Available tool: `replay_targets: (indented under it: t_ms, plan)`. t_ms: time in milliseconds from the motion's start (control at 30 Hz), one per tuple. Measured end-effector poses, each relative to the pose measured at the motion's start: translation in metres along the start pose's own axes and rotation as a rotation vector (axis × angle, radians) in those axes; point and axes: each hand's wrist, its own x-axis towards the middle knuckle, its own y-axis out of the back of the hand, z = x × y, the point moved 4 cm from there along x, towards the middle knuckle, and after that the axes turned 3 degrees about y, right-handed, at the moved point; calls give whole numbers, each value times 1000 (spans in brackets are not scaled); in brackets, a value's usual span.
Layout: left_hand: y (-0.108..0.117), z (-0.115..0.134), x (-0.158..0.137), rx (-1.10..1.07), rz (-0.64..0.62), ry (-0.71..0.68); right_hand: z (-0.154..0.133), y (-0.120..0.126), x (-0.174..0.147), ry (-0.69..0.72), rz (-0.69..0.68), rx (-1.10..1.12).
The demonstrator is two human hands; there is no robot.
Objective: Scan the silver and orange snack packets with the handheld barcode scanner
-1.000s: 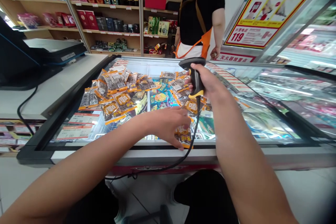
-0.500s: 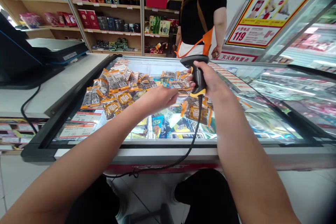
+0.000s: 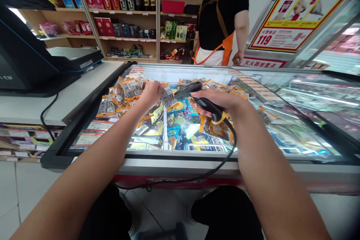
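My right hand (image 3: 218, 99) is closed round the handle of a black and yellow barcode scanner (image 3: 211, 109), whose head points left. Its cable drops over the freezer's front edge. My left hand (image 3: 152, 93) pinches a small orange-edged snack packet (image 3: 168, 96), its printed side towards the scanner head, close in front of it. Left of that hand, a heap of similar snack packets (image 3: 128, 88) lies on the freezer's glass top. More orange-edged packets (image 3: 215, 127) lie below and behind the scanner.
Beneath the glass, the chest freezer (image 3: 194, 163) holds colourful bags. A dark checkout machine (image 3: 25, 52) stands on the counter (image 3: 25, 108) at left. Beyond the freezer stands a person in an orange apron (image 3: 225, 18), before shelves (image 3: 123, 37) of boxes and bottles.
My left hand has moved left and now holds a packet up. My right hand has tilted the scanner down, turning its head left towards that packet.
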Motion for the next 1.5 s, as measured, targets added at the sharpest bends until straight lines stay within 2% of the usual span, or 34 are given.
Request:
replay_targets:
  t_ms: [200, 400, 500, 633, 700, 800, 867, 933, 1000, 1067, 1167, 1233, 1333, 1500]
  plan:
    - [0, -3, 2, -7, -13, -2, 8, 1, 2, -53, -75, -95]
    - [1, -2, 1, 32, -17, 25, 5, -1, 0, -29, -47, -73]
    - [5, 3, 1, 137, 15, -10, 2, 2, 1, -9, 67, 23]
    - [19, 7, 0, 247, 131, -69, 0, 17, 5, 27, 353, 233]
    - [28, 3, -1, 279, 198, -39, 0, 25, 5, 57, 457, 324]
    - [40, -8, -3, 326, 266, 75, 0, 31, 5, 111, 500, 411]
    - [44, -7, -7, 331, 294, 97, -1, 31, 5, 134, 490, 437]
    - [41, 5, -13, 332, 304, 31, -3, 29, 4, 150, 463, 460]
    - [29, 28, -21, 328, 253, -115, -5, 27, 4, 168, 441, 477]
    - [6, 55, -32, 284, 88, -332, -7, 26, 3, 195, 431, 484]
    - [-40, 91, -57, 199, -267, -699, -11, 27, 2, 223, 416, 493]
    - [-62, 101, -69, 198, -363, -788, -13, 27, 1, 223, 390, 504]
    - [-76, 102, -74, 253, -363, -831, -18, 25, 0, 229, 344, 517]
    - [-68, 102, -76, 245, -294, -877, -20, 21, -2, 201, 352, 490]
